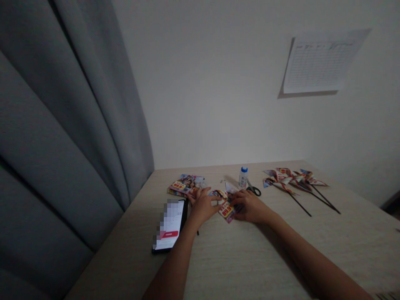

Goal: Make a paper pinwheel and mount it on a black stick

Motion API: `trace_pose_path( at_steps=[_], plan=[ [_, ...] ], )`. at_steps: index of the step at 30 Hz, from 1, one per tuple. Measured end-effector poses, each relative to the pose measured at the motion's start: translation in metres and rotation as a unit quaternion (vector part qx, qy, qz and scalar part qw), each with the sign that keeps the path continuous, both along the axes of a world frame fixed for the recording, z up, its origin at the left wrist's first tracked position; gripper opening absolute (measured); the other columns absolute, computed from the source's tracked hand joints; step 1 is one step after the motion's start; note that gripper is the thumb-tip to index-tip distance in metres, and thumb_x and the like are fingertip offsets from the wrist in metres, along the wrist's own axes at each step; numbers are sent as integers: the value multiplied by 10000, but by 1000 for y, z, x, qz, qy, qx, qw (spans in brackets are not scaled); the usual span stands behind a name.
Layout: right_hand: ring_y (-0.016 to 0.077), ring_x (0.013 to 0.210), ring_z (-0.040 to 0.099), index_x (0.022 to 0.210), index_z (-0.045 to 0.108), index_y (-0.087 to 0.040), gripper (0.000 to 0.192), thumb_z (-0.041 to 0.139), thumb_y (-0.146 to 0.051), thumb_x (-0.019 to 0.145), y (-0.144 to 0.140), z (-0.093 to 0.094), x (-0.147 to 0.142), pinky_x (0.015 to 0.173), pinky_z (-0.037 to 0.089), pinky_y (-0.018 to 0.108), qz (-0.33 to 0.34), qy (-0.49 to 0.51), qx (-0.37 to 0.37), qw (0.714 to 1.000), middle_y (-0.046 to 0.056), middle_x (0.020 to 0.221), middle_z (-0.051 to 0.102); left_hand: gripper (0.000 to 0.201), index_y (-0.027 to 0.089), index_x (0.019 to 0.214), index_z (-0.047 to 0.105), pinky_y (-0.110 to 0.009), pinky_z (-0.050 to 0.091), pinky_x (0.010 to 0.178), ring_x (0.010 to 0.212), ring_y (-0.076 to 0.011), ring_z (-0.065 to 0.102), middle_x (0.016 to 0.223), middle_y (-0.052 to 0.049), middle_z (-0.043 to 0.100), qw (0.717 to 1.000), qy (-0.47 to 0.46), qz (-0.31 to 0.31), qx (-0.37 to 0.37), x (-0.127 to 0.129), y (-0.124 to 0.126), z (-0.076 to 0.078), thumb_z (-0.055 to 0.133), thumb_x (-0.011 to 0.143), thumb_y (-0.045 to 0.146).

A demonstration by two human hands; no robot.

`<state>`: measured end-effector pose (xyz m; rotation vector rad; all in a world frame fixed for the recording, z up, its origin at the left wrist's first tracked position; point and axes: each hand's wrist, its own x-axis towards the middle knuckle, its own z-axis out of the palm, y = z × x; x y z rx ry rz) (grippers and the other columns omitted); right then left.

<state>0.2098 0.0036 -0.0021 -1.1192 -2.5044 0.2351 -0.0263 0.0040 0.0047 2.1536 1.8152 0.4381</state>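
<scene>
A colourful printed paper [226,211], with yellow and red price figures, is between my hands near the middle of the table. My left hand [203,206] pinches its left side with thumb and forefinger. From the right, my right hand [249,206] grips the same sheet with curled fingers, which hide part of it. Just behind my right hand stand a white glue bottle [243,178] with a blue cap and a pair of scissors [254,191] with dark handles. A stack of similar printed papers [184,184] lies beyond my left hand.
A phone [168,234] with a lit screen lies left of my left forearm. Several paper pinwheels [286,180] on dark sticks rest at the right back of the wooden table [250,258]. A grey curtain [71,125] hangs at the left; a lined sheet [315,66] is on the wall.
</scene>
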Motion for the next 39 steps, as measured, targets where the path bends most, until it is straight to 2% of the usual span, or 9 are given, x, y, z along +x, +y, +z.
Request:
trace_pose_path(
  at_steps=[6, 10, 18, 23, 28, 33, 39],
  plan=[
    [280, 1112, 608, 1018, 778, -264, 284, 791, -378, 758, 0, 0, -2, 1008, 430, 445, 1, -16, 17, 1000, 56, 1137, 727, 281, 473, 1108, 776, -788, -31, 1160, 1509, -389, 269, 1590, -2, 458, 1000, 8, 3, 6, 0, 0, -1, 725, 835, 517],
    [273, 1108, 605, 995, 786, -267, 218, 741, -315, 787, 1, -2, -4, 1002, 431, 430, -5, -19, 25, 999, 59, 1095, 732, 272, 480, 1101, 775, -792, -12, 1159, 1509, -384, 279, 1589, -2, 460, 1000, 9, 1, 9, 0, 1, -2, 719, 838, 523],
    [278, 1114, 597, 1014, 788, -276, 301, 680, -166, 755, 1, -4, -4, 1011, 421, 448, -11, -10, 30, 999, 42, 1117, 742, 284, 466, 1097, 780, -791, -15, 1159, 1511, -401, 269, 1586, -9, 464, 1000, 6, 2, 9, 1, 1, -2, 732, 821, 515],
    [253, 1089, 605, 973, 804, -271, 179, 646, -272, 889, 0, 0, -2, 999, 436, 422, -3, 7, 17, 1000, 44, 1070, 745, 265, 469, 1081, 784, -795, -23, 1155, 1508, -411, 271, 1585, -1, 465, 1000, 8, 0, 11, 0, 1, -3, 730, 826, 514],
    [242, 1086, 603, 923, 814, -264, 251, 582, -347, 973, 0, 2, -2, 1000, 433, 414, -9, 16, 5, 1000, 48, 1081, 745, 240, 448, 1052, 797, -805, -40, 1147, 1508, -403, 273, 1571, -10, 485, 1000, -1, 2, 20, 1, 1, -3, 674, 870, 544],
    [237, 1085, 611, 910, 816, -278, 297, 546, -363, 998, 4, -4, -3, 1028, 420, 439, -26, 20, -2, 999, 48, 1059, 748, 268, 399, 1052, 803, -768, 4, 1179, 1479, -363, 332, 1529, -38, 534, 999, -5, 19, 28, 7, 0, -6, 590, 936, 514],
    [236, 1076, 642, 895, 811, -259, 259, 584, -357, 968, 11, -14, -3, 1013, 431, 407, -47, 70, -17, 996, 50, 1045, 771, 216, 400, 1031, 795, -761, 47, 1176, 1428, -344, 398, 1475, -29, 575, 998, -17, 37, 49, 14, -1, -9, 638, 914, 491]
  ],
)
